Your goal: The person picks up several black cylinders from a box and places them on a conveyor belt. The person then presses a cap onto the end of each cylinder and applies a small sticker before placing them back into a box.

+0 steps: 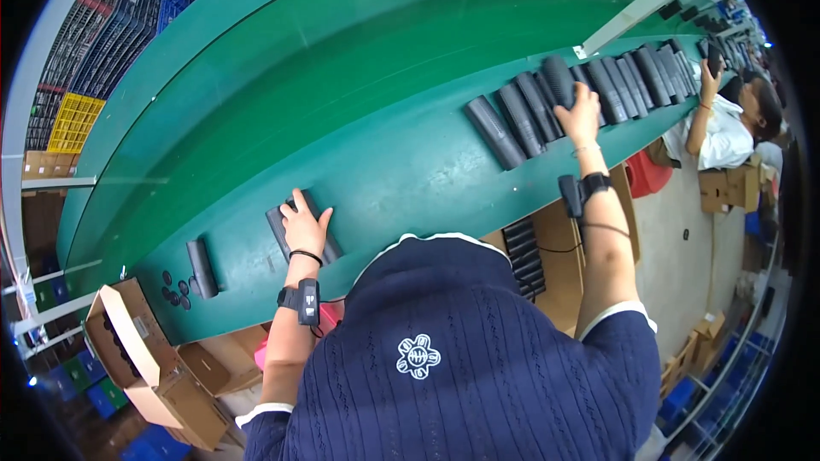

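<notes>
My right hand [581, 114] is closed round a black ridged tube [559, 78] at the right part of the green bench. That tube overlaps a row of similar dark tubes [628, 87] lying side by side. The nearest end of the row is a smooth black tube [495, 131]. On the left, my left hand [304, 227] lies with spread fingers over two dark tubes [279, 230], partly hiding them. Another dark tube [202, 268] lies farther left, beside several small black discs [175, 297].
The green bench [401, 166] has a raised green back wall. An open cardboard box [128, 333] with black items stands at the left end. Below the bench, a carton [555, 273] is beside stacked black tubes. At the far right sits another person [726, 132] holding a dark object.
</notes>
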{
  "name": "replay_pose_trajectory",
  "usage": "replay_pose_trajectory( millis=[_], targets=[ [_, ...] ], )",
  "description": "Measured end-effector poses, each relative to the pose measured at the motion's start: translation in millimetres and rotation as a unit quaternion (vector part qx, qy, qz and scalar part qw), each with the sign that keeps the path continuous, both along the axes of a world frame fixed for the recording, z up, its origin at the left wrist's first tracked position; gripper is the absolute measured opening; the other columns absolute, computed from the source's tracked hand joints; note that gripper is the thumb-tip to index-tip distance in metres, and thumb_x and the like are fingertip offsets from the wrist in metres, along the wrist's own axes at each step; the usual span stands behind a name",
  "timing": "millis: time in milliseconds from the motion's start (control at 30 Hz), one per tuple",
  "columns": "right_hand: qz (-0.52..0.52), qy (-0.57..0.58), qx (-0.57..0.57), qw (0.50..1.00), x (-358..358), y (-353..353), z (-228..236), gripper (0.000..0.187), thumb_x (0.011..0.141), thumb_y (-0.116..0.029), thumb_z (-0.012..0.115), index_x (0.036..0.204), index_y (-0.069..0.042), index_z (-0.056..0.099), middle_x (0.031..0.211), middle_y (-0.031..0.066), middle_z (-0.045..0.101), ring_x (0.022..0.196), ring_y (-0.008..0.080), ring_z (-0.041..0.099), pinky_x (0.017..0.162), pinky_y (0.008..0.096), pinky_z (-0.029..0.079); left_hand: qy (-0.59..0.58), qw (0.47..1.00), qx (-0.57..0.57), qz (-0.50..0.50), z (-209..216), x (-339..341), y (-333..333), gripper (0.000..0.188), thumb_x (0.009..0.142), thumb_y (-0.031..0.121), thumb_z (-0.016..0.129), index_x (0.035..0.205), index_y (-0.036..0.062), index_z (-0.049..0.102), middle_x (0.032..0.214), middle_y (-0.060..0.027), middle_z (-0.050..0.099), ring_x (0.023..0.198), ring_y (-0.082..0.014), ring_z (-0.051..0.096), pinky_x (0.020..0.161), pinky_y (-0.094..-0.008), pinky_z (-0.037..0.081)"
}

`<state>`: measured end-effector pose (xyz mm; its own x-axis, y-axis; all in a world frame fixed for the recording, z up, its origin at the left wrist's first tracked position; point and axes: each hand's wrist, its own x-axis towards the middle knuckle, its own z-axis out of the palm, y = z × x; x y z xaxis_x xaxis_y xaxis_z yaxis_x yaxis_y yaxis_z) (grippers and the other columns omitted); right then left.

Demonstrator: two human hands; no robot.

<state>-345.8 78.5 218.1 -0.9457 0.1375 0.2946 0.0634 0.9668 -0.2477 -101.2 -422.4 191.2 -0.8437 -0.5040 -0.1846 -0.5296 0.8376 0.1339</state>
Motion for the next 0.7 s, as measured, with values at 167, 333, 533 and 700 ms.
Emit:
replay_pose_trajectory(
  millis=[167,333,533,700],
  targets=[
    [-0.101,-0.05,0.198,0.974,-26.5,57.0,-10.4,0.065,0.071,-0.023,0.078,0.128,-0.015,0.048,0.115,0.0136,0.053,0.115,0.0341,0.049,0.089,0.0474,0.046,0.037,0.988,0.151,0.007,-6.3,-14.8,5.1,0.096,0.07,0.022,0.075,0.146,0.0106,0.017,0.106,-0.0277,0.056,0.103,-0.0435,0.056,0.083,-0.0457,0.051],
    [0.14,0.009,0.153,0.978,-50.5,-10.0,-33.0,0.051,0.088,-0.036,0.06,0.135,-0.023,0.046,0.134,0.0107,0.047,0.127,0.0326,0.042,0.097,0.05,0.04,0.132,0.807,0.575,-0.028,-10.5,-26.6,33.4,0.091,0.064,0.004,0.074,0.141,0.0002,0.026,0.125,-0.0141,0.05,0.115,-0.0243,0.05,0.1,-0.0357,0.04],
    [0.056,-0.159,0.214,0.962,-73.9,-16.1,-48.5,0.049,0.095,-0.052,0.041,0.135,-0.025,0.047,0.142,0.0063,0.042,0.134,0.0327,0.035,0.097,0.0611,0.035,0.124,0.7,0.701,-0.058,17.8,-39.6,68.2,0.078,0.073,-0.007,0.069,0.137,0.0123,0.03,0.122,-0.0023,0.046,0.116,-0.0158,0.046,0.099,-0.0328,0.039],
    [0.37,-0.099,-0.112,0.917,-14.4,-126.5,-8.1,0.056,0.079,-0.014,0.071,0.13,-0.006,0.05,0.133,0.0167,0.051,0.125,0.0347,0.045,0.102,0.0409,0.04,0.136,0.699,0.701,-0.03,14.2,-35.9,73.5,0.061,0.079,0.005,0.07,0.131,0.0109,0.038,0.121,-0.0026,0.046,0.113,-0.0148,0.046,0.096,-0.0318,0.04]
  ],
)
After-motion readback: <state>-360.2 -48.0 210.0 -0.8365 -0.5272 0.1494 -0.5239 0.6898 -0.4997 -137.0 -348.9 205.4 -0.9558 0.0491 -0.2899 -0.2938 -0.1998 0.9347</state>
